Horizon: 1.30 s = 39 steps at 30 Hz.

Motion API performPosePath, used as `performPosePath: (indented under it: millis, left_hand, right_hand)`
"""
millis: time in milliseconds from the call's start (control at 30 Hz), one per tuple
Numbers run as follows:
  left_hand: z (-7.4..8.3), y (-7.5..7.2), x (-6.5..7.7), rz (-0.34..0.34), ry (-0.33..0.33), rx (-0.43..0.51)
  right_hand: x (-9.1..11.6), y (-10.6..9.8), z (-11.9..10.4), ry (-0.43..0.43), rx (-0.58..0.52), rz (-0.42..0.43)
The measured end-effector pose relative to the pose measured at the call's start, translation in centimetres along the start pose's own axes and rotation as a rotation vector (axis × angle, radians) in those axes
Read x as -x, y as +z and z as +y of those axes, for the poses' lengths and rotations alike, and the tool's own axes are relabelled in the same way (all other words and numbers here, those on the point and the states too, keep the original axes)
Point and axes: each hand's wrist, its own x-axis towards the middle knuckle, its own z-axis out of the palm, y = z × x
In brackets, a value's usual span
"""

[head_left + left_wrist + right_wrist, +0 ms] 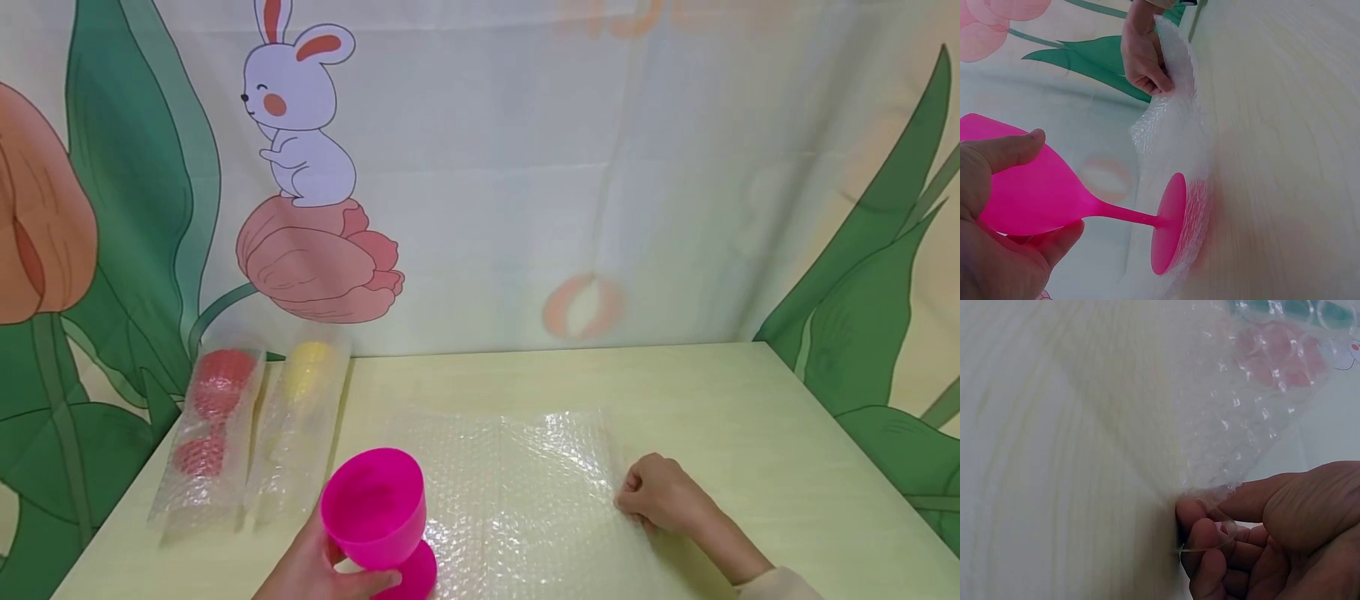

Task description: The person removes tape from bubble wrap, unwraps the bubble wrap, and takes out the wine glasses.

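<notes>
While gripping the pink goblet (375, 510) by its bowl with left fingers (1063, 242) spread to its width, pinching the right edge of the bubble wrap (525, 492) between right fingers (1204, 536) drawn together. Held bowl-up at the wrap's near left side, with its foot below the left fingers, well apart from the right fingers.

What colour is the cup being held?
The cup is bright pink, best seen in the left wrist view.

The right hand (1288, 519) pinches the edge of clear bubble wrap (1216, 419). Beside them spreads a pale, wood-grained tabletop (1047, 450).
</notes>
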Motion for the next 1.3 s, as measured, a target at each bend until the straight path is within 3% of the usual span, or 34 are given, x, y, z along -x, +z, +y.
performPosePath:
  millis: [233, 567, 700, 1033, 1300]
  left_hand:
    - [0.6, 0.2, -0.2, 0.03, -0.046, 0.028]
    - [1.4, 0.2, -1.0, 0.094, 0.057, -0.134]
    - [1.7, 0.1, -1.2, 0.109, 0.063, -0.138]
    - [2.4, 0.0, -1.5, 0.155, 0.004, -0.115]
    - [2.6, -0.2, -1.6, 0.165, 0.066, -0.142]
  right_hand:
    - [0.0, 0.0, 0.0, 0.001, 0.004, 0.004]
    - [-0.1, 0.0, -0.2, 0.024, 0.01, -0.006]
    - [-0.1, 0.0, -0.1, -0.009, 0.011, -0.003]
    - [-0.2, -0.1, -0.2, -0.03, 0.022, -0.008]
    - [-0.1, -0.1, -0.1, -0.06, 0.049, -0.005]
